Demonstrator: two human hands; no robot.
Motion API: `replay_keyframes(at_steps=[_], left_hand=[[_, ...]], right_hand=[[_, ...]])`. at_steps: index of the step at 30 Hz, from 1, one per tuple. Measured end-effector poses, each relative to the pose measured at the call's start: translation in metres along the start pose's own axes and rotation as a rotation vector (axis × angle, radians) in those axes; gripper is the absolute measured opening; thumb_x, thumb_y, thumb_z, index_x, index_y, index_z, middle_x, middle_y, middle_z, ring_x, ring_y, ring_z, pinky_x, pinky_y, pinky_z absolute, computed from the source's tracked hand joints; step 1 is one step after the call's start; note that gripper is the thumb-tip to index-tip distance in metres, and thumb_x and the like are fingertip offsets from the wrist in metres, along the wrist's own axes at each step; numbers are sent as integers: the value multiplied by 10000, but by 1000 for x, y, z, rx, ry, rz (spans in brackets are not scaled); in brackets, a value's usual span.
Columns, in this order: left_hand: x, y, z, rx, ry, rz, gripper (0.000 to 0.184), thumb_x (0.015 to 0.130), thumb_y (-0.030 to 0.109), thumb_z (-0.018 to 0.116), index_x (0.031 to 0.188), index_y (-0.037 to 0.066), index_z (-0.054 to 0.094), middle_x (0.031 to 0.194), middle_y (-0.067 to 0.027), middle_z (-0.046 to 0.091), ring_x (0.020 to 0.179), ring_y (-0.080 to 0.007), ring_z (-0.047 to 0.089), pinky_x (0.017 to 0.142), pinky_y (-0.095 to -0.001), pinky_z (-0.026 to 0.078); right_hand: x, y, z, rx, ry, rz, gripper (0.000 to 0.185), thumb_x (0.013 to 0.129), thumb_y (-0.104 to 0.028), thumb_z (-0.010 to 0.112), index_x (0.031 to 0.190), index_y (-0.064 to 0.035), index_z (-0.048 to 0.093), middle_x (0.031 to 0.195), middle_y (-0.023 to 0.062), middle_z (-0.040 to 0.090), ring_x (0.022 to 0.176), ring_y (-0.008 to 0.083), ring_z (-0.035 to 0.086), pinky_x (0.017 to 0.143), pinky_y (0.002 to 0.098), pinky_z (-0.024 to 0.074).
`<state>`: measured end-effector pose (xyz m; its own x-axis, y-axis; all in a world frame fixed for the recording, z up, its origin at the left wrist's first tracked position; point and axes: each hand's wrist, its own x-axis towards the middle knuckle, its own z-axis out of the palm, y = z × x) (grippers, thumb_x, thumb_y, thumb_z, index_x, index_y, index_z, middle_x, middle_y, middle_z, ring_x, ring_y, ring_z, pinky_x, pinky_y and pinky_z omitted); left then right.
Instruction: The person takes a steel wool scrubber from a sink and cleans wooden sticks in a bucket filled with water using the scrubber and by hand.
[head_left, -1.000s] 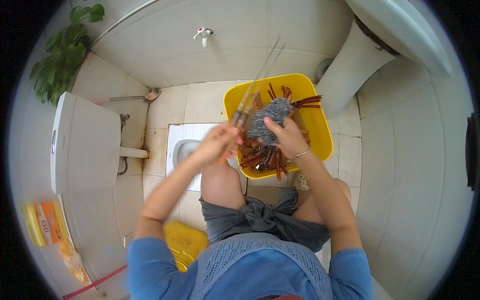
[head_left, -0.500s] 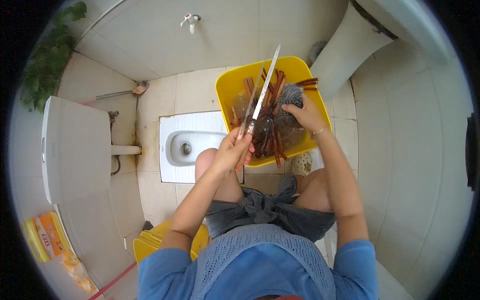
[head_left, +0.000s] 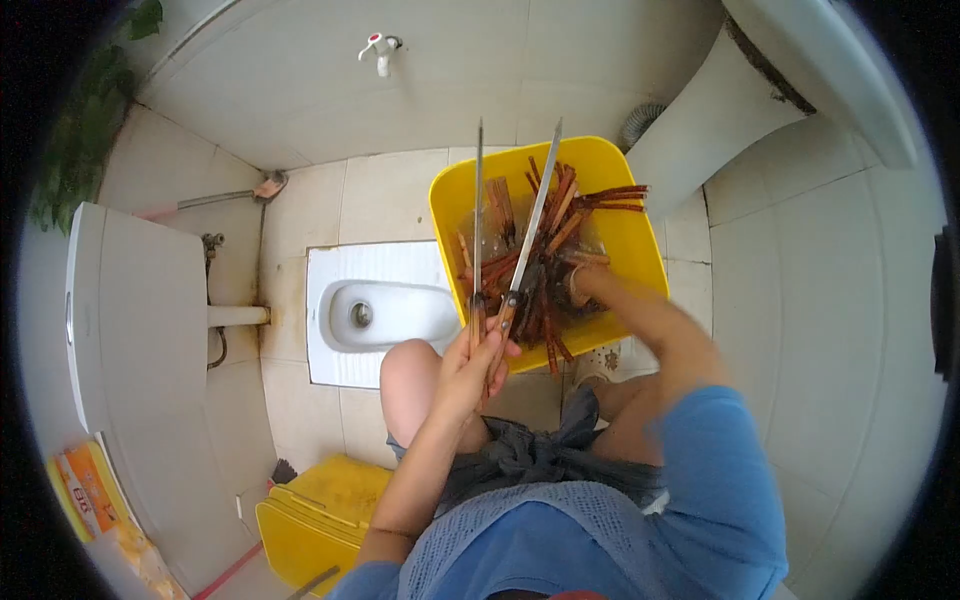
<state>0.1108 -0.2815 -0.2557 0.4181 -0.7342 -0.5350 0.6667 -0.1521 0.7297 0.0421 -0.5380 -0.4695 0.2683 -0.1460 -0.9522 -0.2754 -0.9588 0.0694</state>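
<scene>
My left hand (head_left: 470, 368) is closed round the wooden handles of two long flat metal skewers (head_left: 537, 215), whose blades point up and away from me, spread in a V. They cross over the near left part of a yellow bucket (head_left: 638, 235). Inside it lie several brown wooden handles (head_left: 557, 205), some poking over the right rim and some over the near one, along with what looks like clear water or plastic. My right hand (head_left: 583, 285) reaches down among these handles near the middle. Its fingers are hidden, so what they touch does not show.
Left of the bucket is a white squat toilet (head_left: 375, 320) in the tiled floor. A white cistern (head_left: 140, 310) hangs on the left wall. Beside me at lower left is a yellow container (head_left: 310, 530). A white pedestal (head_left: 700, 110) rises behind the bucket on the right.
My right hand has gone deeper into the bucket; the grey mesh scrubber it held at the right side is out of sight. The skewers in my left hand have spread farther apart.
</scene>
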Motion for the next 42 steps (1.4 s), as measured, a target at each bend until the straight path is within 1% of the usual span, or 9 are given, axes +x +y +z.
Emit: replay_keyframes(at_steps=[11,14,20,21,26,29,31,38,42], left_hand=[[33,-20,31,110,-141,-103,220,907,265,435,957,55,475,624,-39,479,417,-97,379,350,-220,285],[33,-46,39,515,-56,382,187,905,250,442,922,67,476,576,-15,449,424,-89,384,352,-225,290],[2,-13,29,431,-83,7,176,901,221,445,888,49,479,553,-10,436,372,-85,363,330,-230,293],[16,-7,26,378,-58,-26,174,903,217,439,884,47,476,549,-8,432,373,-84,365,325,-228,289],[-10,-3,14,405,-94,-48,187,912,212,424,877,33,465,532,0,414,374,-77,362,313,-213,280],[-51,-10,-17,384,-158,-67,197,914,220,422,917,29,469,526,-2,409,357,-74,338,309,-206,257],[-60,-7,-30,392,-174,-88,215,915,234,419,934,26,469,522,-3,407,349,-74,333,307,-206,251],[-1,23,2,-4,-344,-251,529,885,533,302,965,36,465,483,-30,416,299,-97,317,275,-222,257],[43,18,26,-140,-555,-349,540,873,553,321,937,35,460,498,-40,416,320,-94,323,284,-236,243]], right_hand=[[-238,-62,-14,2259,738,-425,404,799,-246,632,1098,-33,463,983,41,545,883,149,533,624,288,500],[-180,-69,-20,2194,1189,-428,333,801,-206,628,1037,-18,486,893,47,562,815,149,551,595,293,497],[-183,-60,-49,2267,1108,-397,298,775,-189,654,984,-39,505,841,52,591,652,144,561,540,283,481],[-144,-85,-39,1884,1559,-288,316,766,-190,669,990,-36,508,834,39,586,672,139,558,569,282,477],[-180,-56,-68,2506,1034,-403,364,774,-167,643,1043,0,464,911,98,566,801,172,550,691,304,455],[-156,-2,-80,2345,1394,-73,416,749,-189,661,1053,23,471,964,150,565,789,278,579,662,386,496],[-167,35,-72,2406,1269,-299,260,821,-159,570,998,15,493,915,138,585,667,206,597,449,295,487],[-215,-31,-35,2453,582,-658,303,855,-351,529,1034,-107,513,953,23,582,895,178,556,732,383,481],[-213,-58,-26,2465,332,-1013,296,827,-331,577,992,-91,523,892,40,579,803,175,569,681,347,487]])
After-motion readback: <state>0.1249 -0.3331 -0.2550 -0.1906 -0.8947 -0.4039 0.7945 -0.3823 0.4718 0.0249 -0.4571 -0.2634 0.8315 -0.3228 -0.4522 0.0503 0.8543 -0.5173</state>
